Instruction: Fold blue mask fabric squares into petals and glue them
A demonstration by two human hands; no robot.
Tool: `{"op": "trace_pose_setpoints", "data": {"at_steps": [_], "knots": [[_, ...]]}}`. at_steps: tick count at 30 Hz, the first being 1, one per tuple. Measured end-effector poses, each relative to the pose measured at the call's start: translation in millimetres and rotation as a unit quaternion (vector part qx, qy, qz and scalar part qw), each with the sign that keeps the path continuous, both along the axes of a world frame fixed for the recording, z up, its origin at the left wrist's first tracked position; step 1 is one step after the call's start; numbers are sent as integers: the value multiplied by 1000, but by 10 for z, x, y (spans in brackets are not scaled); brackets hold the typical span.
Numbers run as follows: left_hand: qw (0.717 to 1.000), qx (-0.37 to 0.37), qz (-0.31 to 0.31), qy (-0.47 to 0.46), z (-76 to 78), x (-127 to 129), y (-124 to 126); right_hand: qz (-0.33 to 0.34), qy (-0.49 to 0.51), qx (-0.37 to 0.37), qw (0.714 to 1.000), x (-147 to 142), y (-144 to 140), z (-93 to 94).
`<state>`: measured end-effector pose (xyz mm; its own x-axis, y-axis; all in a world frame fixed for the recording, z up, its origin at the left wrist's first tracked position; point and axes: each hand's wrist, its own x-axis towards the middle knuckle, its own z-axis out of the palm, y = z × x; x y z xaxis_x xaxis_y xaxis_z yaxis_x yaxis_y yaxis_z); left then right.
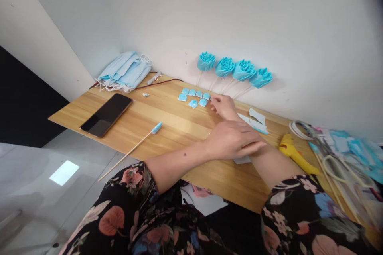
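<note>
At the back of the table, my right hand (224, 106) has its fingers curled together beside several small folded light-blue pieces (193, 104). Whatever its fingertips might pinch is too small to make out. My left hand (231, 141) crosses over the right forearm, its fingers stretched out to the right and partly hidden. A thin stick with a blue wrapped tip (156, 128) lies to the left, its lower end past the table's front edge. Cut white and blue strips (254, 121) are just right of the right wrist.
Several blue flowers on sticks (243, 70) lean against the wall. Blue face masks (124, 69) are piled at the back left, behind a black phone (107, 114). On the right lie a yellow glue gun (296, 153), scissors (335, 167) and blue scraps (359, 149).
</note>
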<state>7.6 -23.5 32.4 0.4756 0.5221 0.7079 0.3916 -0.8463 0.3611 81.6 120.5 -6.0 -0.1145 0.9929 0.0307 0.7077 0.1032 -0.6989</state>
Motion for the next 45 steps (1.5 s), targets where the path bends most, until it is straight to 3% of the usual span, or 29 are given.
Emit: {"op": "trace_pose_setpoints", "data": {"at_steps": [5, 7, 10, 18, 27, 31, 35, 38, 41, 45], "knots": [[999, 38, 9, 25, -28, 22, 11, 161, -116, 186, 962, -60, -148, -4], [998, 49, 9, 26, -42, 32, 18, 224, -146, 233, 935, -120, -196, -31], [998, 66, 8, 16, -64, 40, 30, 259, -184, 275, 908, -210, -207, -65], [997, 76, 12, 16, -68, 44, 41, 260, -235, 254, 901, -374, -103, -58], [997, 78, 20, 19, -32, 32, 46, 278, -225, 264, 896, -482, 35, -83], [998, 58, 17, -14, -45, 16, 43, 245, -150, 268, 919, -375, 7, 88], [992, -33, 28, -116, -20, -33, 36, 152, 10, 265, 952, -21, -92, 440], [957, -149, 52, -242, -21, -59, 81, 63, 76, 269, 958, 367, -198, 669], [878, -291, 57, -376, -60, -60, 177, -10, 96, 271, 958, 773, -344, 729], [771, -418, 62, -477, -137, -45, 299, -87, 101, 244, 960, 1176, -633, 608]]}}
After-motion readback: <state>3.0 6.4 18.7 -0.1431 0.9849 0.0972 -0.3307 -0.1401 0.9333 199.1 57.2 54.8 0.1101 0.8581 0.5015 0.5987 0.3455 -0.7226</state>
